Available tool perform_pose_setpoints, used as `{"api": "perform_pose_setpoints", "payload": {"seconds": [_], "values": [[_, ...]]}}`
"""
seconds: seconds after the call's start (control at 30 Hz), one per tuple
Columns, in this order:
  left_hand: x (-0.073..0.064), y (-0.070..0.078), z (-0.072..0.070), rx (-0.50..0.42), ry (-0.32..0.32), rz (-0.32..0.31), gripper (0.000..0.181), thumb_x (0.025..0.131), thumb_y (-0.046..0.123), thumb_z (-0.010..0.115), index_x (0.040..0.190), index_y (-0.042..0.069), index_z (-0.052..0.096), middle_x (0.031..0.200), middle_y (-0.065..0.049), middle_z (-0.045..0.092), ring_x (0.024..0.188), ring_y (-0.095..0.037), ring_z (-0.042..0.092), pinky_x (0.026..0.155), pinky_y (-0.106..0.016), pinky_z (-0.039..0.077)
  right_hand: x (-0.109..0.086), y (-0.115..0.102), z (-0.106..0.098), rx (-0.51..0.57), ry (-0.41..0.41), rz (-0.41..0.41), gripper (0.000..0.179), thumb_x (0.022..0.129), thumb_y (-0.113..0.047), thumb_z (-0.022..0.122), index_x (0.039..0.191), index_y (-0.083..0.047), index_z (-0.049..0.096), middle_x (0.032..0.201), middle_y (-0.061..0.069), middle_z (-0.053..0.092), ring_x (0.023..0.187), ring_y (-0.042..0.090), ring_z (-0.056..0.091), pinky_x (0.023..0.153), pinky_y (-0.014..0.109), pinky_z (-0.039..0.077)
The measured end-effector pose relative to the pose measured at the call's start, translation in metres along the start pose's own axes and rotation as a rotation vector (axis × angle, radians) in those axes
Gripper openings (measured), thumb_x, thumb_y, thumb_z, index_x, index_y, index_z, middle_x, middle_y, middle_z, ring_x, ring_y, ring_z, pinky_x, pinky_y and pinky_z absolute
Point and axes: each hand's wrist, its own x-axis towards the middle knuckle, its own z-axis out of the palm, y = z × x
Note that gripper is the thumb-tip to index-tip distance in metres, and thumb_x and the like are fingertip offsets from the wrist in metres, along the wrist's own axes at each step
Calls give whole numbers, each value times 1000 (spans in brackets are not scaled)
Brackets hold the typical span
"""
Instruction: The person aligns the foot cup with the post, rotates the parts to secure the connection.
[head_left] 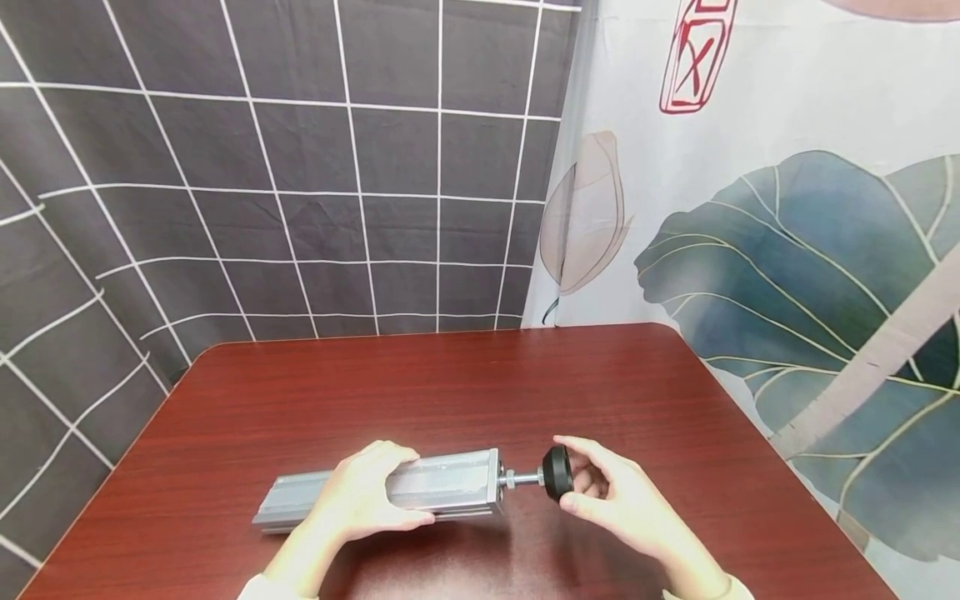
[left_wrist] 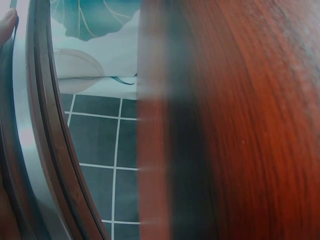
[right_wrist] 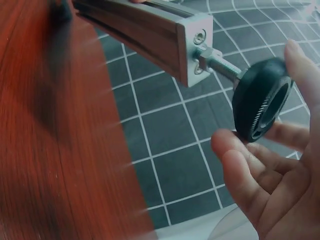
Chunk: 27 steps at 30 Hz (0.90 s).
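Observation:
A silver aluminium profile (head_left: pixel 457 479) lies lengthwise across the front of the view, over the table. My left hand (head_left: pixel 363 496) grips it around the middle, thumb on the near side and fingers on the far side. From its right end plate (right_wrist: pixel 197 47) a threaded stud (head_left: pixel 528 477) with a nut sticks out. At the stud's end sits a round black levelling foot (head_left: pixel 557 473). My right hand (head_left: pixel 622 500) holds the foot's rim between thumb and fingers. In the left wrist view, only the profile's grooved side (left_wrist: pixel 25 120) and a fingertip show.
The red-brown wooden table (head_left: pixel 420 383) has rounded far corners. Behind it hangs a dark grey curtain (head_left: pixel 390 225) with white grid lines. To the right is a white curtain (head_left: pixel 622 50) printed with large leaves.

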Motion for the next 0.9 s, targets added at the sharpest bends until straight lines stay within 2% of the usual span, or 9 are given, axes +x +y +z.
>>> {"api": "perform_pose_setpoints", "payload": {"seconds": [0.13, 0.27, 0.37, 0.43, 0.5, 0.57, 0.67, 0.8, 0.9], "values": [[-1, -1, 0, -4, 0, -5, 61, 55, 63, 78, 99, 23, 66, 90, 14, 60, 84, -6, 56, 71, -29, 48, 2, -2, -2, -1, -24, 5, 53, 78, -9, 72, 127, -7, 52, 94, -1, 62, 73, 8, 60, 61, 25, 50], [0, -2, 0, -8, 4, -1, 60, 55, 62, 78, 99, 22, 66, 90, 13, 60, 84, -7, 56, 71, -29, 48, 0, -1, -9, 17, -61, -23, 71, 76, -11, 76, 138, -11, 42, 116, 1, 58, 86, 10, 62, 70, 28, 52], [0, -3, 0, -4, 2, -9, 60, 55, 63, 78, 99, 22, 66, 90, 13, 60, 84, -7, 56, 71, -29, 48, -1, 2, -11, -1, -103, -105, 80, 75, -10, 78, 143, -9, 35, 134, 6, 45, 98, 13, 59, 78, 30, 52], [1, -3, 0, -3, -2, -15, 61, 55, 63, 77, 99, 23, 66, 91, 13, 60, 85, -7, 56, 71, -29, 48, -1, 4, -9, -16, -131, -170, 78, 76, -8, 77, 142, -6, 35, 140, 9, 37, 101, 14, 58, 81, 30, 51], [1, -2, 0, -8, -9, -19, 62, 55, 64, 77, 99, 22, 66, 91, 13, 61, 85, -7, 57, 71, -29, 48, 0, 5, -7, -25, -139, -216, 73, 77, -6, 75, 141, -5, 38, 140, 11, 36, 98, 14, 59, 79, 30, 51], [1, -2, 0, -15, -17, -21, 62, 55, 65, 77, 100, 22, 66, 91, 13, 61, 85, -7, 57, 71, -29, 48, 0, 5, -4, -3, -130, -210, 70, 77, -6, 75, 139, -6, 42, 136, 10, 40, 92, 13, 61, 76, 30, 52], [0, -2, 0, -21, -18, -19, 63, 54, 64, 77, 100, 22, 66, 92, 13, 61, 85, -6, 57, 72, -29, 49, 1, 3, -1, 19, -87, -135, 69, 76, -9, 77, 138, -11, 45, 117, 4, 52, 78, 11, 61, 65, 29, 53], [0, -2, 0, -27, -15, -7, 63, 55, 63, 78, 100, 21, 67, 92, 12, 61, 85, -8, 57, 72, -29, 49, 2, 0, 0, 15, -40, -52, 66, 75, -14, 78, 134, -12, 49, 96, -3, 57, 69, 8, 58, 56, 26, 50], [0, -2, -1, -28, -17, -2, 63, 54, 62, 78, 100, 21, 66, 92, 12, 61, 85, -8, 57, 72, -29, 49, 2, 1, -3, 29, -47, -52, 66, 76, -14, 77, 135, -11, 47, 100, -2, 59, 72, 9, 59, 60, 25, 50]]}}
